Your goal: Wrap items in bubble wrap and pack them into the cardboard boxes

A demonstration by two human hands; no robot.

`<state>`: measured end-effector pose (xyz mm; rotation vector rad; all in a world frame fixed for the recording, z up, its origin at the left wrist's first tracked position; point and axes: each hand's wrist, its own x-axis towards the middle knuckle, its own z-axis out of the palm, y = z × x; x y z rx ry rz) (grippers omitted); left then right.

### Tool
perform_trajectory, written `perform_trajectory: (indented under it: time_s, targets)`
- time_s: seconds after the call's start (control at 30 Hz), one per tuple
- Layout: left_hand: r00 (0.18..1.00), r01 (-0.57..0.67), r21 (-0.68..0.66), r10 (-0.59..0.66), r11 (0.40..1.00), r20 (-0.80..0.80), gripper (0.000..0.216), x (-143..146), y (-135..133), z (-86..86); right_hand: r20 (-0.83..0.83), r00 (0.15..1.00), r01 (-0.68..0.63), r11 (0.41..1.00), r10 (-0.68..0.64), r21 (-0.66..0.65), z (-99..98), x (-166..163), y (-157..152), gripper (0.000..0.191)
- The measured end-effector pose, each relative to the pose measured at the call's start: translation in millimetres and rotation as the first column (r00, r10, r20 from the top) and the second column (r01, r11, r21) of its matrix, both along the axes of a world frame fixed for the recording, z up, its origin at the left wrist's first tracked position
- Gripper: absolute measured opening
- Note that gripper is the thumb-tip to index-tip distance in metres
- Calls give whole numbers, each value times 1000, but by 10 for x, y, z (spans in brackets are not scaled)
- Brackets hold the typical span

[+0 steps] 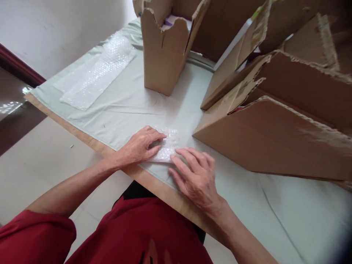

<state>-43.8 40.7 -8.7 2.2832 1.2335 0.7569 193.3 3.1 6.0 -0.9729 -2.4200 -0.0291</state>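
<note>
A small folded packet of clear bubble wrap [168,148] lies flat on the cloth-covered table, close to its front edge. My left hand [144,143] rests over the packet's left part, with thumb and fingers apart. My right hand [194,171] is at the packet's near right corner, its fingers spread and slightly curved, fingertips touching or almost touching it. Whatever may be wrapped inside cannot be made out.
A longer strip of bubble wrap [100,75] lies at the back left of the table. A narrow upright cardboard box [162,58] stands behind the packet. Larger torn-topped cardboard boxes [277,139] crowd the right. The table's wooden edge [93,145] runs along the front.
</note>
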Motion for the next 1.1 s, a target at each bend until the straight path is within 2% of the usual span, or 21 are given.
perform_trajectory:
  time_s: [0.07,0.17,0.27,0.33,0.4,0.5,0.57,0.63,0.7,0.8,0.87,0.93,0.97,1.03,1.1]
  targets:
    - [1000,-1,4,1,1000,14,33,-6,0,11,43,998,-47,998,49,-39,-2,1,14,21]
    - [996,-43,3,43,999,78,29,-32,-64,88,13,995,-92,976,96,-197,57,-24,78,20]
    - [988,-57,-24,60,998,143,26,-81,-196,182,-59,994,-107,892,90,-440,174,-33,108,24]
    - [989,-34,-48,41,998,141,28,-106,-277,209,-65,997,-76,840,49,-537,219,-32,112,25]
    - [994,-34,-26,36,999,102,27,-101,-317,187,-17,1000,3,866,-13,-501,206,-38,123,23]
    - [993,-114,73,113,991,24,24,-41,-291,95,64,989,145,930,-131,-337,110,-54,157,22]
    - [985,-169,116,173,979,-22,26,3,-241,46,95,977,210,927,-190,-311,42,-54,173,28]
    - [979,-183,126,192,975,-63,29,21,-194,39,108,973,228,911,-203,-343,-4,-45,166,30]
    - [986,-137,88,145,987,-87,33,1,-169,79,72,983,183,902,-168,-391,-22,-37,134,25]
    - [997,-37,-36,34,999,-72,43,-70,-188,203,-64,993,63,883,-104,-466,-4,-39,44,13]
    - [999,20,-140,-26,990,-37,53,-103,-229,302,-136,987,2,860,-83,-511,37,-36,-37,6]
    - [997,75,-218,-76,973,4,52,-93,-280,393,-195,978,-38,855,-75,-517,102,-3,-129,3]
    - [994,105,-243,-102,964,27,45,-69,-303,429,-220,973,-49,859,-75,-510,142,29,-177,9]
    - [987,157,-278,-140,948,77,27,16,-339,472,-256,960,-41,849,-113,-527,230,128,-267,36]
    - [979,188,-294,-155,937,133,17,147,-357,473,-273,942,-7,801,-196,-598,310,261,-343,56]
